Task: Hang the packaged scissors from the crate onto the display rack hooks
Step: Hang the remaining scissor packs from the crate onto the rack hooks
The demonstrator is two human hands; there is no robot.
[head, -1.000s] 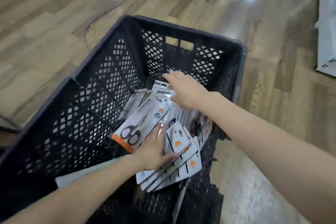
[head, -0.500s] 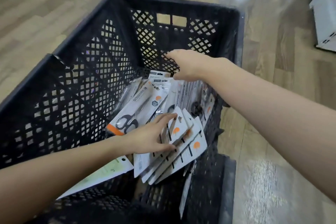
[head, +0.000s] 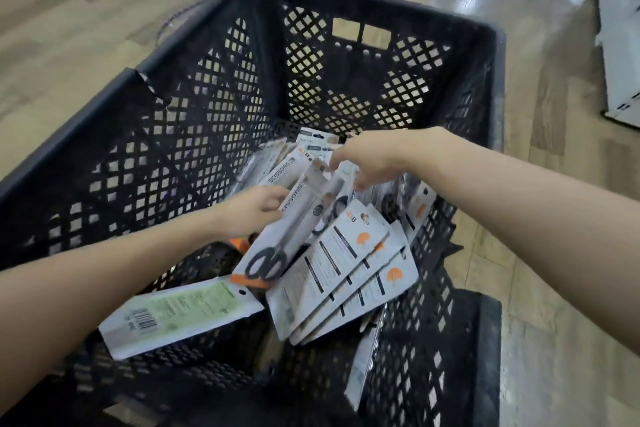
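Wood-plank floor (head: 86,28), black lattice crate (head: 194,121), carded scissors (head: 294,215)

I see a black crate (head: 194,135) with diamond lattice walls, white scissors packs (head: 346,274) marked orange (black scissor handles on 1 (head: 287,236)), a pale green card (head: 180,312) with black barcode, and wood-grain tan floor (head: 69,28).

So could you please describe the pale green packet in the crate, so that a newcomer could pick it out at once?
Start at the black lattice crate on the wooden floor, and look to its near left side, under the left forearm. The pale green packet lies there flat, apart from the fanned white scissors packs. It alone is green, with a barcode at its near end and no orange marks.
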